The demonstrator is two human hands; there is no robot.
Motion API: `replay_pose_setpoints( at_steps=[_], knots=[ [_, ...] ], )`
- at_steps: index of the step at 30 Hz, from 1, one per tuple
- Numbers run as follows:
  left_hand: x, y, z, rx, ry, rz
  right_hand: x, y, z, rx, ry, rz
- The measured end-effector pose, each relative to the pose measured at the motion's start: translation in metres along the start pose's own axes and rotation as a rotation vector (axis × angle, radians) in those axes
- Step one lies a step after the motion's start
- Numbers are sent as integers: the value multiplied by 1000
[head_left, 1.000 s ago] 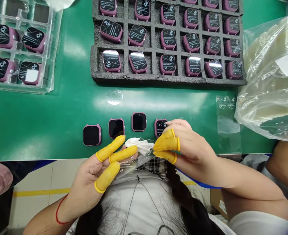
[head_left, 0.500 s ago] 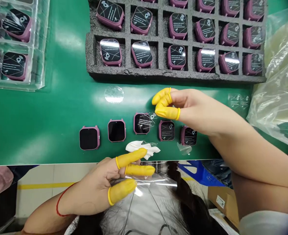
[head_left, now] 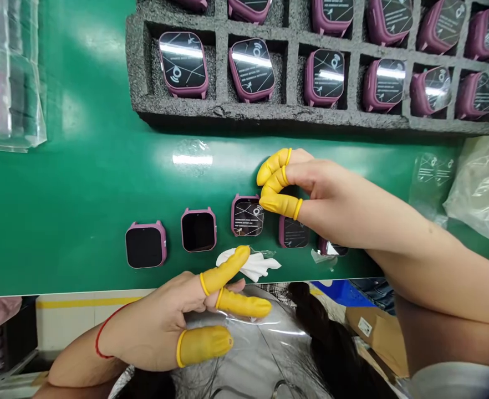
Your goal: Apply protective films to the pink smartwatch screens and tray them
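Observation:
My right hand (head_left: 315, 188), with yellow finger cots, pinches the corner of a clear printed protective film (head_left: 248, 220). The film lies over the face of a purple smartwatch (head_left: 238, 200); I cannot tell whether it sticks there. To its left are a black-faced smartwatch (head_left: 198, 230) and another one (head_left: 145, 246), both without print. My right hand partly covers a film-covered smartwatch (head_left: 295, 234) and the outermost smartwatch (head_left: 334, 247). My left hand (head_left: 194, 316), fingers apart, is at the table edge below a white cloth (head_left: 256, 267). Clear plastic (head_left: 288, 327) shows beside its fingers.
A grey foam tray (head_left: 173, 113) holds several film-covered watches across the back. At left is a clear plastic blister tray (head_left: 20, 130) with watches. A round clear sticker (head_left: 192, 159), printed film pieces (head_left: 434, 169) and a plastic bag (head_left: 481, 183) lie on the green table.
My right hand has brought the film down and left, from partly overhanging the middle watch to covering its face. My left hand stays near the cloth; the view has shifted closer.

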State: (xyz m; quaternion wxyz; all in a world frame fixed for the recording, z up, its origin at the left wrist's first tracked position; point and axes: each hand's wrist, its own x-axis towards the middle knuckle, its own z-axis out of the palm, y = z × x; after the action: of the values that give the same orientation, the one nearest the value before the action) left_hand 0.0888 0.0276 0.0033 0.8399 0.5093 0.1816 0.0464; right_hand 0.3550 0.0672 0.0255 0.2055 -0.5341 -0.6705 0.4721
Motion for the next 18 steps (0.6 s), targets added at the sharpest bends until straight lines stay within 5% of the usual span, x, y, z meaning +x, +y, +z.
replay_pose_setpoints(
  at_steps=[18],
  knots=[
    [0, -4, 6, -236, 47, -3, 2, -4, -3, -51, -31, 33]
  ],
)
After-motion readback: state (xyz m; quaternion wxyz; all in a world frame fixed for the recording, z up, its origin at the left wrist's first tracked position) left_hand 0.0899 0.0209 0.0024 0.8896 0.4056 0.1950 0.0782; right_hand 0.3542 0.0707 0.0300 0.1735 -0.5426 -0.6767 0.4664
